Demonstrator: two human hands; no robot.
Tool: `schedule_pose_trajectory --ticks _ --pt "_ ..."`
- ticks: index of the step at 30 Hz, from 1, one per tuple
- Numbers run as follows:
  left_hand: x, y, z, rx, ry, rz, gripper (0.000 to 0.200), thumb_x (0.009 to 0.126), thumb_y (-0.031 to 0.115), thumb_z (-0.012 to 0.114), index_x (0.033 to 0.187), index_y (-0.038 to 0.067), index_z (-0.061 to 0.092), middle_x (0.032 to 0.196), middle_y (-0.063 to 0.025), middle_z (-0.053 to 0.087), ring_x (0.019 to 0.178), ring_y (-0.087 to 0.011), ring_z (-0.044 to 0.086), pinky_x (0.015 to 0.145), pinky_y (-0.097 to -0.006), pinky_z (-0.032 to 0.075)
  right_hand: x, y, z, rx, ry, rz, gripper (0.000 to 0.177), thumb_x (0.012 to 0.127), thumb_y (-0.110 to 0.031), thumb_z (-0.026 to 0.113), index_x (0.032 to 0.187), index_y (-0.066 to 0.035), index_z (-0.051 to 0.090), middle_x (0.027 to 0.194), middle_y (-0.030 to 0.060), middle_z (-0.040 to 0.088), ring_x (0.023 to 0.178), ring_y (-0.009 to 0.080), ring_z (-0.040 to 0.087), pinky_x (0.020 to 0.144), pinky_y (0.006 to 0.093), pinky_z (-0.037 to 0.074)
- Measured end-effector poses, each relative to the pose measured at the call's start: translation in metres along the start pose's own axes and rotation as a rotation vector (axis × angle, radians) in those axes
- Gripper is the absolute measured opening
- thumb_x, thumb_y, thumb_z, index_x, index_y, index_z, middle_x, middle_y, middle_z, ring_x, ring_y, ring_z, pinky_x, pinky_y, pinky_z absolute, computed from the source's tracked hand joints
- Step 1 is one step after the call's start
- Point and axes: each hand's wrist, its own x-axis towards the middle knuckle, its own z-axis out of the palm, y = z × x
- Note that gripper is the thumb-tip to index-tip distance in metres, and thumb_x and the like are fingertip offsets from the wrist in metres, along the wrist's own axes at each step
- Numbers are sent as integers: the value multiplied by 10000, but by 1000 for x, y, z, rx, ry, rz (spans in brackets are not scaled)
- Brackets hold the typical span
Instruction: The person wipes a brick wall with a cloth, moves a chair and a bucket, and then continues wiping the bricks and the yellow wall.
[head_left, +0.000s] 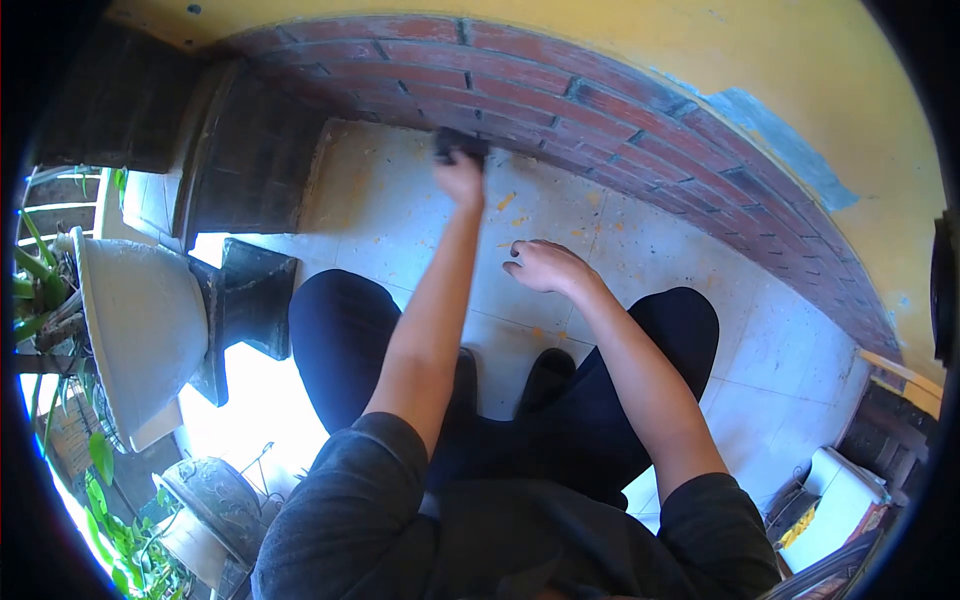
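Observation:
My left hand reaches far forward and is closed around a dark, blocky thing, smeared by motion, so I cannot tell its kind. It is held right at the foot of the brick wall, where the wall meets the pale tiled floor. Orange-yellow flakes and dark specks lie scattered on the tiles around both hands. Over the floor in front of my right knee, my right hand hovers with nothing in it, its thumb and fingers a little apart.
On the left stand a large white plant pot on a dark pedestal and a smaller grey pot. Dark masonry closes the far left corner. A white box-like thing sits at the lower right. My knees are bent wide.

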Motion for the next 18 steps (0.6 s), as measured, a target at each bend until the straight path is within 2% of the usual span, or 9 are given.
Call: schedule_pose_trajectory --ticks 2,5,8,9,11,12,14,16,18 --pt "49 -10 -13 3 187 31 301 917 116 682 1125 -100 666 1045 -234 734 945 -334 715 860 -445 538 -2 4 3 4 51 14 437 968 -325 553 1185 44 639 1174 256 691 1104 392 670 970 479 517" --pt "74 5 -5 -12 135 -26 299 928 79 638 1143 -129 628 1086 -257 725 1022 -384 710 885 -442 536 -8 4 2 -2 46 32 437 975 -330 546 1183 42 640 1168 252 693 1102 391 671 971 480 517" --pt "55 14 20 84 -3 119 296 931 62 628 1167 -118 611 1088 -267 715 1016 -396 705 881 -442 535 -9 6 -1 -2 26 25 443 979 -335 541 1188 43 636 1172 251 692 1107 391 669 975 480 515" --pt "31 32 15 46 -82 157 311 930 76 633 1181 -105 607 1072 -281 707 1006 -416 699 892 -457 527 -9 6 2 4 18 16 445 981 -337 539 1191 44 634 1174 251 691 1109 392 668 975 481 515" --pt "-9 25 20 41 -213 299 300 927 93 640 1168 -84 623 1051 -284 707 993 -425 697 895 -454 523 -6 12 10 6 33 4 445 978 -336 539 1184 47 636 1179 255 689 1116 392 665 981 480 512" --pt "-33 18 27 61 -330 229 281 929 104 645 1132 -89 626 977 -284 715 908 -354 718 827 -440 532 -4 14 12 3 42 -5 445 977 -336 539 1180 48 637 1181 257 688 1119 393 663 983 480 511" --pt "-69 42 27 103 -536 151 260 941 147 648 1075 -76 652 807 -262 703 788 -296 724 725 -422 534 -3 14 12 5 27 14 444 976 -333 538 1181 48 638 1183 259 688 1122 391 662 989 478 509" --pt "-69 52 23 68 -591 118 271 934 173 667 1068 -63 663 768 -250 695 752 -304 723 704 -415 536 -5 13 8 6 -12 38 454 980 -343 545 1202 43 635 1195 259 683 1133 391 656 996 474 504" --pt "-55 51 12 151 -695 136 274 923 178 675 1069 -54 667 806 -265 702 776 -327 730 717 -426 541 -6 7 1 6 -78 51 475 990 -364 561 1243 32 628 1217 257 674 1153 395 643 1004 470 497"
